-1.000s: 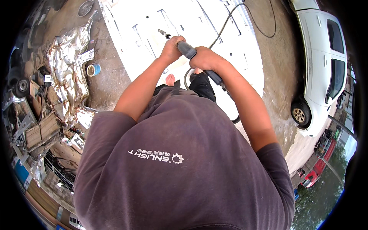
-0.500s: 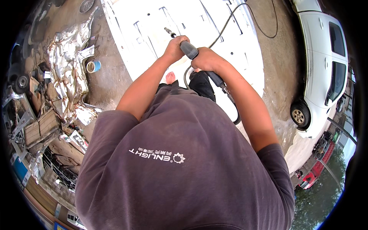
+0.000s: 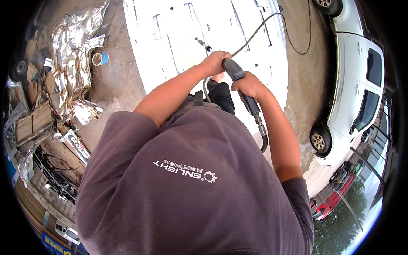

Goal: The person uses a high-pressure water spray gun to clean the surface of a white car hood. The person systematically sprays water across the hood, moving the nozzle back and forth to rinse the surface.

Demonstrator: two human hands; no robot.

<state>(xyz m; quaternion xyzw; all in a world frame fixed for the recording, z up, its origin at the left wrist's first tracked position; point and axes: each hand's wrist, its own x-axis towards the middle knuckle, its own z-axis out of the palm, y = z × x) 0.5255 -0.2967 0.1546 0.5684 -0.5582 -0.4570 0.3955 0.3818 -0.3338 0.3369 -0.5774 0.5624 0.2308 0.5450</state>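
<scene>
Both hands are closed around a black pressure-washer spray gun [image 3: 233, 69] with a short metal nozzle [image 3: 203, 43] pointing away to the upper left. My left hand [image 3: 216, 63] wraps the front part, behind the nozzle. Farther back, my right hand [image 3: 251, 86] grips the gun near its handle [image 3: 250, 104]. The trigger, if there is one, is hidden. A metal fitting [image 3: 259, 123] joins the handle to a dark hose [image 3: 264, 143]. Beneath is a large white panel [image 3: 191, 55] with slots and holes, and a bare foot [image 3: 219, 77] shows on it.
A hose [image 3: 255, 33] loops across the panel onto the ground at right. A white car [image 3: 355, 80] stands to the right. On the left are crumpled silvery sheeting [image 3: 70, 55], a blue-sided can [image 3: 100, 58] and a wooden crate [image 3: 34, 121] among scrap.
My hands and the spray gun have shifted right and slightly nearer. The right hand sits lower, showing more of the handle and hose fitting. The whole view has turned a little.
</scene>
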